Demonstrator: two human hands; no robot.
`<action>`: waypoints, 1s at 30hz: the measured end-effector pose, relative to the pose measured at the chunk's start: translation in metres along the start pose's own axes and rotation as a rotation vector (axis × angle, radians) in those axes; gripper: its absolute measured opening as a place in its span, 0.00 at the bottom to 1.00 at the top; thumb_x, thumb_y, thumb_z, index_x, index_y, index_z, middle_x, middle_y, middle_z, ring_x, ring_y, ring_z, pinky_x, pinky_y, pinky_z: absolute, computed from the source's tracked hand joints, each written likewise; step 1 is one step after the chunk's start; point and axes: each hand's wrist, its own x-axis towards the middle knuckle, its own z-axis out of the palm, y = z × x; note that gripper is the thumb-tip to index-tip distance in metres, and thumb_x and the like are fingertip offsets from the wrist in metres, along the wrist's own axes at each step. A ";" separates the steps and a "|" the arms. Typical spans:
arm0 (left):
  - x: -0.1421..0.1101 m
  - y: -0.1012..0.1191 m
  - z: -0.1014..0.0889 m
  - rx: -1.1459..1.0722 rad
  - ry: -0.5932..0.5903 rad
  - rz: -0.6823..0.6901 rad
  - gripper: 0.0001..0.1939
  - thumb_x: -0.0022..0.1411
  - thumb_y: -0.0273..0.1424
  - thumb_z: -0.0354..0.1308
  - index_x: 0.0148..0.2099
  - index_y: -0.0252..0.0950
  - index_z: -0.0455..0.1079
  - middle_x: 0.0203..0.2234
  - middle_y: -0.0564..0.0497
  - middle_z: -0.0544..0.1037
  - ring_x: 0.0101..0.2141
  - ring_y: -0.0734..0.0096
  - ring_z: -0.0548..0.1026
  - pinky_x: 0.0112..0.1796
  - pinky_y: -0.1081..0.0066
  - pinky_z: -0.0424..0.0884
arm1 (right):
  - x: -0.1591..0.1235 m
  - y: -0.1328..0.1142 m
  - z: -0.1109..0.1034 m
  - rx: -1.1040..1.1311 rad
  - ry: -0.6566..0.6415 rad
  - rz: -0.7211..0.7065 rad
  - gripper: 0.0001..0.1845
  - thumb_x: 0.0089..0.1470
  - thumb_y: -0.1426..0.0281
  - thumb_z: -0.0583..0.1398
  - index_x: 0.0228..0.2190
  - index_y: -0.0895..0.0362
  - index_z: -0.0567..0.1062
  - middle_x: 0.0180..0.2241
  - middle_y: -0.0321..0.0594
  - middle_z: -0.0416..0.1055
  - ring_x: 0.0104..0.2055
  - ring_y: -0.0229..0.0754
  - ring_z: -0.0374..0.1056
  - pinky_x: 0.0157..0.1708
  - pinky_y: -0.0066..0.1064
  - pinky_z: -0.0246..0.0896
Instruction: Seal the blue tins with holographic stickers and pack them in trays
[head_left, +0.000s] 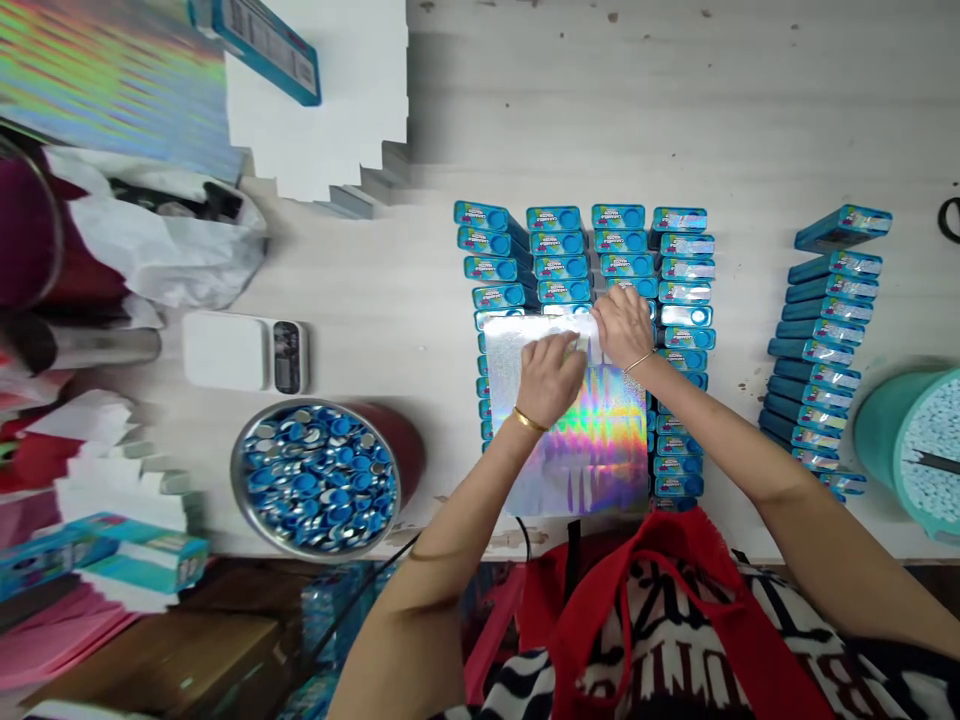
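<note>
while the shiny sheet lay over blue boxes, it needed holding flat imo
left hand curled over its far half, right hand at its far right corner; couldn't tell if either was actually pinching

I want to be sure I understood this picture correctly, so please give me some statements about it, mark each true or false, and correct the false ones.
1. The left hand is over a shiny silver, rainbow-reflecting rectangular sheet. True.
2. The white scale with a dark display lies to the right of the sheet. False: the white scale lies to its left.
3. Slim blue printed boxes show on both sides of the sheet. True.
4. The round turquoise bucket holds blue lids. False: the turquoise bucket holds small pale pieces.
5. The left wrist is bare. False: it wears a gold-coloured bracelet.
</note>
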 end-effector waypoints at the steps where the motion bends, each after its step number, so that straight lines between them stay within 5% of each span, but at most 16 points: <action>1: -0.009 0.006 -0.007 -0.039 0.023 -0.020 0.07 0.69 0.32 0.53 0.38 0.39 0.72 0.45 0.42 0.81 0.44 0.57 0.76 0.44 0.58 0.60 | 0.000 0.001 -0.002 0.001 -0.017 -0.007 0.21 0.71 0.63 0.46 0.45 0.58 0.76 0.48 0.52 0.69 0.54 0.54 0.59 0.52 0.42 0.51; 4: -0.025 0.027 -0.029 -0.234 0.246 -0.197 0.06 0.67 0.34 0.58 0.36 0.39 0.68 0.33 0.49 0.79 0.37 0.64 0.76 0.44 0.60 0.63 | -0.010 0.004 -0.011 0.102 0.053 -0.021 0.21 0.71 0.61 0.47 0.52 0.56 0.74 0.52 0.52 0.68 0.56 0.54 0.60 0.54 0.44 0.53; 8: -0.013 0.048 -0.044 -0.672 0.551 -0.513 0.13 0.61 0.38 0.64 0.36 0.40 0.64 0.30 0.53 0.73 0.34 0.70 0.75 0.39 0.67 0.69 | -0.051 0.005 -0.026 0.534 0.262 -0.019 0.35 0.70 0.49 0.38 0.50 0.55 0.75 0.49 0.49 0.70 0.55 0.51 0.64 0.56 0.46 0.57; 12: 0.009 0.067 -0.030 -1.006 0.542 -0.609 0.17 0.55 0.39 0.68 0.34 0.40 0.63 0.28 0.55 0.72 0.31 0.74 0.74 0.37 0.71 0.70 | -0.098 -0.001 -0.029 0.941 0.217 0.083 0.37 0.61 0.37 0.46 0.42 0.55 0.76 0.40 0.44 0.74 0.45 0.46 0.69 0.49 0.40 0.65; 16: 0.019 0.086 0.001 -1.128 0.456 -0.667 0.17 0.53 0.40 0.69 0.33 0.39 0.64 0.26 0.56 0.71 0.29 0.75 0.73 0.37 0.71 0.71 | -0.115 0.007 -0.030 1.181 0.242 0.337 0.26 0.57 0.42 0.58 0.30 0.52 0.71 0.28 0.34 0.68 0.33 0.39 0.65 0.38 0.33 0.64; 19: 0.031 0.099 0.027 -1.082 0.376 -0.632 0.14 0.56 0.39 0.66 0.32 0.39 0.66 0.28 0.54 0.73 0.33 0.71 0.74 0.40 0.68 0.72 | -0.116 0.036 -0.042 1.164 0.360 0.373 0.22 0.59 0.47 0.58 0.27 0.52 0.69 0.26 0.33 0.65 0.32 0.39 0.62 0.38 0.33 0.63; 23: 0.063 0.117 0.060 -0.743 0.426 -0.483 0.09 0.60 0.34 0.63 0.31 0.39 0.68 0.37 0.49 0.74 0.46 0.63 0.74 0.51 0.61 0.70 | -0.111 0.086 -0.058 0.847 0.489 0.378 0.19 0.60 0.53 0.58 0.26 0.53 0.68 0.27 0.35 0.65 0.34 0.41 0.62 0.41 0.35 0.61; 30: 0.097 0.126 0.090 -0.272 0.355 -0.484 0.07 0.61 0.34 0.64 0.33 0.39 0.71 0.45 0.44 0.74 0.49 0.54 0.70 0.46 0.56 0.66 | -0.089 0.135 -0.052 0.459 0.410 0.393 0.16 0.64 0.60 0.56 0.27 0.53 0.69 0.30 0.38 0.70 0.38 0.44 0.64 0.46 0.38 0.58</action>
